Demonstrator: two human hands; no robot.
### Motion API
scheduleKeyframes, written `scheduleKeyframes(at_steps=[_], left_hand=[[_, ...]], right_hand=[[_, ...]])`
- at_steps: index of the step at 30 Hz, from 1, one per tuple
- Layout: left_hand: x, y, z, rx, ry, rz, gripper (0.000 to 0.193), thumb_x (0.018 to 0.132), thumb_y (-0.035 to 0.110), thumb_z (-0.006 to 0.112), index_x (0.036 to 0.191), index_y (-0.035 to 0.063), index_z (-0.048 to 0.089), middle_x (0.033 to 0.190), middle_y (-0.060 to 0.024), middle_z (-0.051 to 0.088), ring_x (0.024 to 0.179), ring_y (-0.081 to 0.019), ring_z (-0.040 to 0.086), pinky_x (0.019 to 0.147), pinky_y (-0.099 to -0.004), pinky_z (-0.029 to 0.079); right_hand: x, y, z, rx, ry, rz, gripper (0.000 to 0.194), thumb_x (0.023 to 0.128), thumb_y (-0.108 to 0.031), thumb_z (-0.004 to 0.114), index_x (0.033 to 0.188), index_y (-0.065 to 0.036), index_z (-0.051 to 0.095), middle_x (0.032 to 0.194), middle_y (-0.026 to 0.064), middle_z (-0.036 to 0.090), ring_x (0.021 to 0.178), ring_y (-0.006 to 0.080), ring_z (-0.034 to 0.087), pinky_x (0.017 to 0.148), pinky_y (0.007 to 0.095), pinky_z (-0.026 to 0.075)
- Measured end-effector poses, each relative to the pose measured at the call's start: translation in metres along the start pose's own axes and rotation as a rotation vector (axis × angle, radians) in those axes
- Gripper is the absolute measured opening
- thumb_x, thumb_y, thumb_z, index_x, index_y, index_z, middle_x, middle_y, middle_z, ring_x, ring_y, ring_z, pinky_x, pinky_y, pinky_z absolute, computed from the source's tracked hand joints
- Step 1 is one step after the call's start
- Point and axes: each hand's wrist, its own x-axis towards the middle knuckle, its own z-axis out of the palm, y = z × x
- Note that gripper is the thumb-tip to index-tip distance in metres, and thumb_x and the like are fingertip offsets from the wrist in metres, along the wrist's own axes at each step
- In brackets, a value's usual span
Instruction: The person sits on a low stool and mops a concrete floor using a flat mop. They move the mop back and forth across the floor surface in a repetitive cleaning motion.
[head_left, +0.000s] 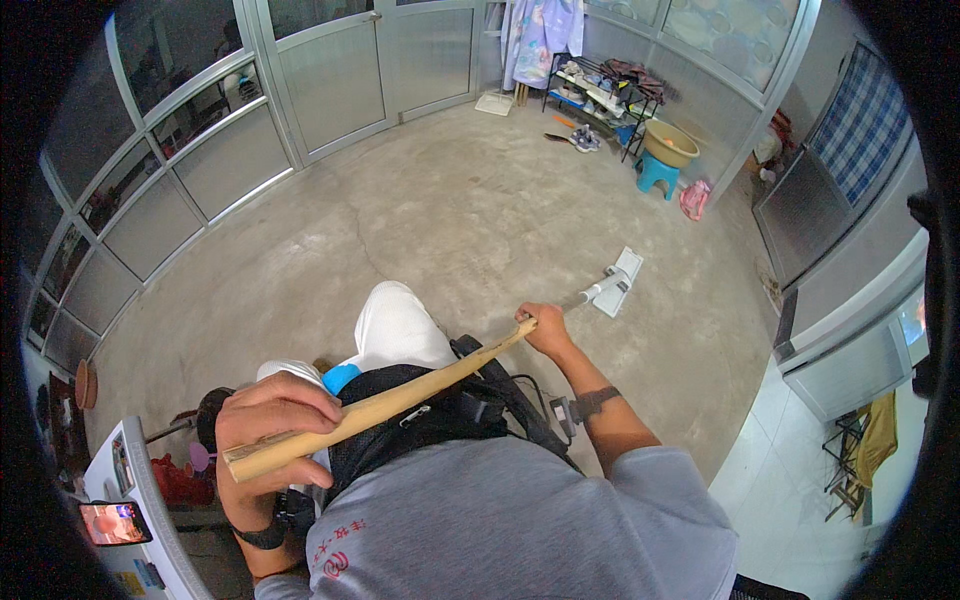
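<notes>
A pale wooden pole (420, 388) slants across my lap from lower left to upper right. My left hand (279, 420) holds it near its thick end, with the fingers over the top and the thumb below. Farther along, my right hand (546, 330) is wrapped around the same pole. Past that hand a white tube (602, 286) leads to a flat rectangular mop head (619, 282), which rests on the concrete floor (465, 225). The underside of the mop head is hidden.
Framed glass doors (330, 82) line the far side. A shoe rack (600, 86), a tan basin (670, 141) on a blue stool (657, 174) and a pink bag (695, 199) stand at the back right. At lower left, a phone (115, 523) lies on a white surface (161, 510).
</notes>
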Motion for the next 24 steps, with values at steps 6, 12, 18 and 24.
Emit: scheduleKeyframes(at_steps=[6, 12, 18, 24], left_hand=[[-0.003, 0.005, 0.004, -0.055, 0.063, 0.06, 0.044, 0.066, 0.039, 0.083, 0.08, 0.0004, 0.068, 0.083, -0.0116, 0.068, 0.08, -0.0268, 0.067, 0.073, -0.0359, 0.053], [-0.01, 0.008, 0.011, 0.058, 0.059, 0.126, 0.038, 0.07, 0.036, 0.081, 0.075, 0.0013, 0.067, 0.079, -0.0104, 0.067, 0.078, -0.0273, 0.068, 0.072, -0.0361, 0.053], [-0.018, 0.018, 0.014, 0.174, 0.099, 0.15, 0.038, 0.072, 0.038, 0.079, 0.073, 0.0026, 0.067, 0.075, -0.0085, 0.067, 0.073, -0.0263, 0.068, 0.068, -0.0343, 0.052], [-0.022, 0.029, 0.018, 0.235, 0.12, 0.155, 0.04, 0.072, 0.043, 0.076, 0.07, 0.0041, 0.067, 0.073, -0.0066, 0.066, 0.071, -0.0246, 0.068, 0.063, -0.0326, 0.05]], right_hand=[[0.026, -0.007, 0.01, -0.011, -0.101, -0.055, 0.008, 0.074, -0.019, 0.064, 0.079, -0.013, 0.063, 0.077, 0.0097, 0.066, 0.08, 0.0335, 0.062, 0.071, 0.0457, 0.04], [0.067, -0.013, 0.038, -0.072, -0.2, -0.2, 0.012, 0.073, -0.016, 0.064, 0.084, -0.015, 0.067, 0.083, 0.0089, 0.068, 0.085, 0.0322, 0.064, 0.077, 0.0468, 0.041], [0.103, -0.031, 0.077, -0.074, -0.294, -0.302, 0.018, 0.07, -0.011, 0.061, 0.086, -0.016, 0.068, 0.086, 0.0074, 0.068, 0.091, 0.0318, 0.062, 0.079, 0.0466, 0.041], [0.119, -0.049, 0.092, -0.13, -0.334, -0.405, 0.015, 0.073, -0.023, 0.064, 0.086, -0.016, 0.067, 0.085, 0.0069, 0.068, 0.087, 0.0312, 0.063, 0.075, 0.0442, 0.045]])
